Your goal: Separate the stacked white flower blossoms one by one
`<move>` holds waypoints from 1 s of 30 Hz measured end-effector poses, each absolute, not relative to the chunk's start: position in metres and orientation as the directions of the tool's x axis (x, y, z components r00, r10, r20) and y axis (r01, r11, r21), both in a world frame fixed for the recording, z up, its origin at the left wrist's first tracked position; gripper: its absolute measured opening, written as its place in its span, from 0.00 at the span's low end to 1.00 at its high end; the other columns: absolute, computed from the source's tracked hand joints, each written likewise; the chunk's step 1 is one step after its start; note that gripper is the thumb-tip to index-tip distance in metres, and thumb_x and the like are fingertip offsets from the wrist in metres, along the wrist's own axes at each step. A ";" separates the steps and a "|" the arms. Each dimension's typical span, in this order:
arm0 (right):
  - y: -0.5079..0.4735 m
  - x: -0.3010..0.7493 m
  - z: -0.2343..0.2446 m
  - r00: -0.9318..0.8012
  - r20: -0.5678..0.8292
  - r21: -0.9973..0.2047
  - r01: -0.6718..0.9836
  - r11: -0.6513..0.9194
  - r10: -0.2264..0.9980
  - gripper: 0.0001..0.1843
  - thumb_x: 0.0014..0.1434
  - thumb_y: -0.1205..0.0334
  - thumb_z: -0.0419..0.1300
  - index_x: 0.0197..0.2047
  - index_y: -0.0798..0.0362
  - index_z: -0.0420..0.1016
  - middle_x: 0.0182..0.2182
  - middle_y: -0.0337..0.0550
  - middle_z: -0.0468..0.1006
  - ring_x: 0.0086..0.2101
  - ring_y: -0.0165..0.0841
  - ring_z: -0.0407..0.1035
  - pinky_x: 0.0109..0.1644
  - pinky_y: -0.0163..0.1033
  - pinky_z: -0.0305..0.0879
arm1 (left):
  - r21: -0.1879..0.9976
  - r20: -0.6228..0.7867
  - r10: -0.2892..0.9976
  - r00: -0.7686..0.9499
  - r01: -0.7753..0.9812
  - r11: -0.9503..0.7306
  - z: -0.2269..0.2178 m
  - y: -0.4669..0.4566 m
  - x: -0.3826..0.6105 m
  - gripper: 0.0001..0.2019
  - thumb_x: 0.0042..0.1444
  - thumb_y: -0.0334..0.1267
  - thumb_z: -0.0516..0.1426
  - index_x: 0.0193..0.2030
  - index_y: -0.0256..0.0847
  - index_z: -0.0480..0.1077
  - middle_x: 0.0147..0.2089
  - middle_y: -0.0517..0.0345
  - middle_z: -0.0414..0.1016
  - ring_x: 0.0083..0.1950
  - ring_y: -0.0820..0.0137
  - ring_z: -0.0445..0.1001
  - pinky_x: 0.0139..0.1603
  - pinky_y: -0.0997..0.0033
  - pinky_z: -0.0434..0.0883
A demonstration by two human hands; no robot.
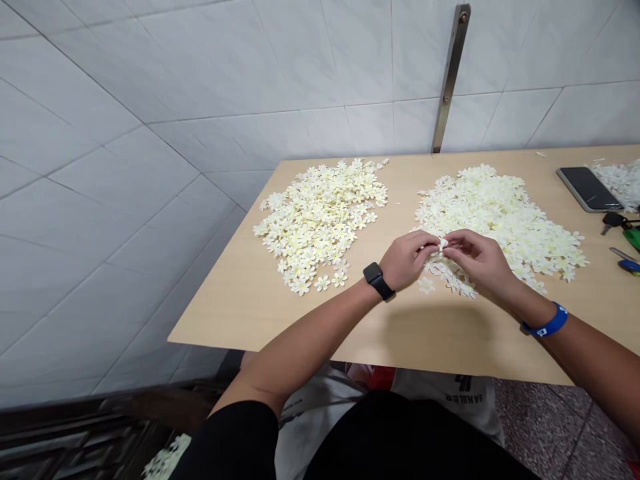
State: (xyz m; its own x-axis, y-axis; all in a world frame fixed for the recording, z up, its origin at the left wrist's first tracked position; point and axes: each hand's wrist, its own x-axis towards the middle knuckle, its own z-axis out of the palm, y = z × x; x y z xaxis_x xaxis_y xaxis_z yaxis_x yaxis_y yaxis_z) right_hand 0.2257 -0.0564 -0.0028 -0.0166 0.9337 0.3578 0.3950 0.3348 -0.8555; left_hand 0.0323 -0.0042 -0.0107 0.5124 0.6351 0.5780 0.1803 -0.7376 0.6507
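Observation:
Two heaps of small white fabric flowers lie on a light wooden table (235, 307). The left heap (323, 217) has yellowish centres. The right heap (500, 217) is paler. My left hand (409, 260), with a black watch on its wrist, and my right hand (475, 257), with a blue wristband, meet at the near edge of the right heap. The fingertips of both hands pinch one small white flower (442, 244) between them, just above the table.
A dark phone (589, 188) lies at the table's right, with keys (613, 221), a green object (633, 238) and a blue-handled tool (627, 261) nearby. More flowers (620, 180) lie at the far right. A metal bracket (450, 77) runs up the tiled wall.

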 end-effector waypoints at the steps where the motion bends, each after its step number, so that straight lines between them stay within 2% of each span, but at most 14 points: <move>1: -0.056 0.225 -0.002 -0.016 0.358 -0.856 0.395 0.335 0.934 0.08 0.60 0.57 0.67 0.41 0.50 0.79 0.36 0.43 0.82 0.36 0.37 0.78 0.43 0.43 0.76 | 0.662 0.568 0.641 0.516 0.176 -0.728 -0.011 -0.004 0.032 0.08 0.68 0.35 0.55 0.44 0.39 0.76 0.42 0.52 0.81 0.43 0.70 0.78 0.47 0.68 0.74; 6: -0.057 0.226 0.003 0.002 0.353 -0.841 0.439 0.317 0.936 0.06 0.59 0.58 0.66 0.36 0.50 0.75 0.30 0.41 0.79 0.31 0.35 0.75 0.37 0.40 0.73 | 0.759 0.483 0.702 0.523 0.149 -0.633 -0.011 -0.005 0.032 0.05 0.65 0.36 0.58 0.43 0.39 0.75 0.40 0.55 0.81 0.40 0.72 0.78 0.42 0.72 0.74; 11: -0.057 0.228 0.002 0.015 0.364 -0.830 0.458 0.317 0.931 0.07 0.60 0.57 0.66 0.36 0.50 0.74 0.29 0.40 0.78 0.30 0.34 0.73 0.35 0.39 0.71 | 0.840 0.417 0.746 0.519 0.094 -0.535 -0.009 -0.006 0.033 0.07 0.65 0.38 0.57 0.40 0.38 0.75 0.37 0.55 0.80 0.38 0.72 0.78 0.40 0.73 0.75; 16: -0.057 0.228 0.004 0.019 0.383 -0.812 0.484 0.326 0.924 0.06 0.60 0.58 0.65 0.36 0.50 0.74 0.31 0.42 0.79 0.32 0.35 0.74 0.37 0.40 0.72 | 0.851 0.386 0.730 0.563 0.089 -0.518 -0.006 -0.007 0.031 0.10 0.67 0.38 0.53 0.42 0.38 0.74 0.38 0.53 0.81 0.37 0.72 0.77 0.40 0.72 0.74; 22: -0.057 0.229 0.004 -0.034 0.431 -0.737 0.563 0.374 0.902 0.05 0.61 0.59 0.64 0.37 0.50 0.75 0.33 0.42 0.80 0.33 0.35 0.74 0.39 0.41 0.72 | 0.842 0.344 0.710 0.615 0.133 -0.523 -0.006 -0.006 0.029 0.13 0.67 0.43 0.54 0.40 0.37 0.74 0.37 0.54 0.80 0.37 0.71 0.77 0.40 0.72 0.72; 30: -0.056 0.231 0.000 -0.046 0.445 -0.709 0.592 0.383 0.894 0.05 0.62 0.58 0.64 0.39 0.50 0.75 0.34 0.43 0.80 0.34 0.36 0.75 0.40 0.41 0.72 | 0.840 0.292 0.709 0.642 0.183 -0.511 -0.004 -0.007 0.029 0.12 0.65 0.41 0.53 0.36 0.37 0.74 0.34 0.56 0.79 0.33 0.73 0.75 0.37 0.74 0.70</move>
State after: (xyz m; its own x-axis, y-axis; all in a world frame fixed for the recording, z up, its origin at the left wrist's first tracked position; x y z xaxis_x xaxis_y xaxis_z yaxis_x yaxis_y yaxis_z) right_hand 0.2311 -0.0563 0.0003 -0.0455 0.8942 0.4454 0.5916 0.3834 -0.7093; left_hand 0.0294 -0.0069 -0.0042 0.6419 0.7090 0.2920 0.1828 -0.5113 0.8398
